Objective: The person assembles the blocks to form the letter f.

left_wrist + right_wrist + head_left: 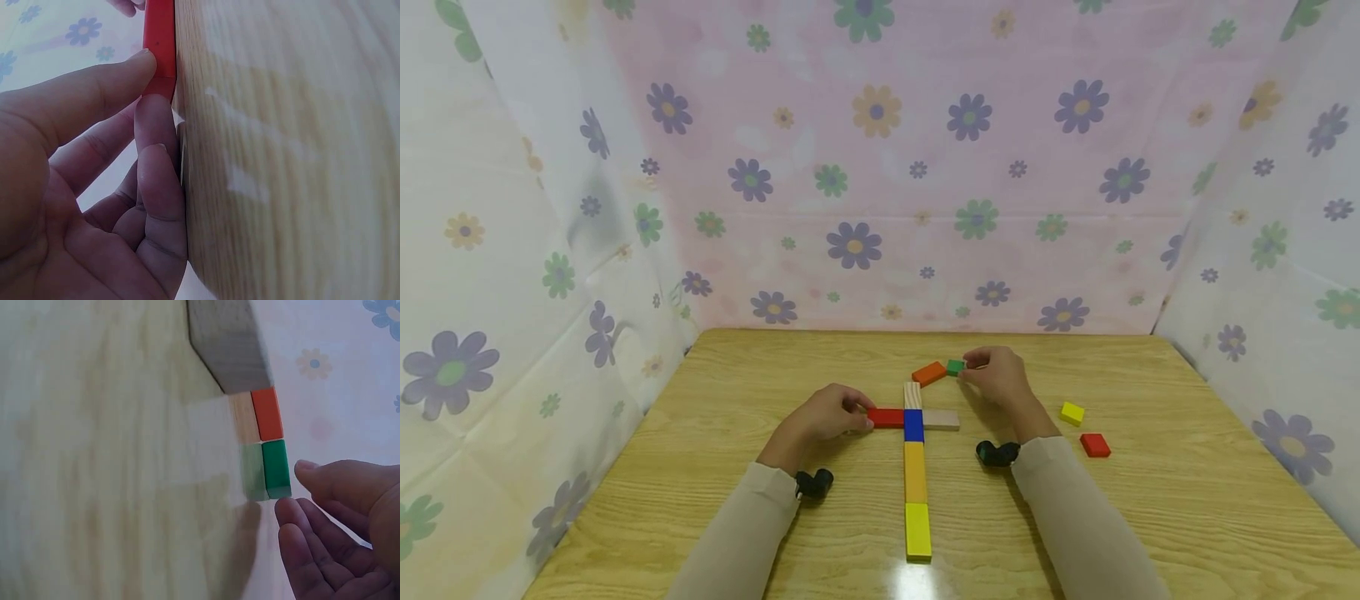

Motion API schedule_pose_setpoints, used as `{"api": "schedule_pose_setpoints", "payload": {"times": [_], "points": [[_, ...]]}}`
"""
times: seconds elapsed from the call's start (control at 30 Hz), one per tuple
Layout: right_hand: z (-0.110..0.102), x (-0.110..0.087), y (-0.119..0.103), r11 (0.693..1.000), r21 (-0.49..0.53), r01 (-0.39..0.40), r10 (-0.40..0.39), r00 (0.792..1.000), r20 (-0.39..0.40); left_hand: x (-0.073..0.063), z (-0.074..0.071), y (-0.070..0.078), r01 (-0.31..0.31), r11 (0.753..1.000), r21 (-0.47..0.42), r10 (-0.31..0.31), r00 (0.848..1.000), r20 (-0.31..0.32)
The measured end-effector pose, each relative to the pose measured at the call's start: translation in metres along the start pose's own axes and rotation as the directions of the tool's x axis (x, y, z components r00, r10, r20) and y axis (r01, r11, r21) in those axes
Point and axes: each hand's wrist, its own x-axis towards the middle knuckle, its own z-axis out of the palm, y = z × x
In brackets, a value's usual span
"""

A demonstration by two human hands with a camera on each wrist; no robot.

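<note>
My left hand (831,412) is at the outer end of a long red block (886,418), thumb and fingertip pinching it there. That block lies flat, its other end against a blue block (913,426). On the far side of the table my right hand (997,374) is around the end of a small green block (276,469). Thumb and fingertips are spread and stand just off the green block in the right wrist view. The green block sits end to end with an orange-red block (929,373), which slants down toward a plain striped wood block (912,395).
Below the blue block run an orange-yellow block (915,472) and a yellow block (918,531). A pale wood block (941,420) extends to its right. A small yellow block (1072,413) and a small red block (1095,445) lie near my right forearm. Flowered cloth (880,208) surrounds the table.
</note>
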Motion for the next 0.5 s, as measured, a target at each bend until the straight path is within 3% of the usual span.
{"api": "schedule_pose_setpoints", "payload": {"times": [0.5], "points": [[-0.043, -0.025, 0.005, 0.991, -0.108, 0.084, -0.081, 0.996, 0.034, -0.001, 0.0, 0.0, -0.01, 1.0, -0.003, 0.01, 1.0, -0.002]]}}
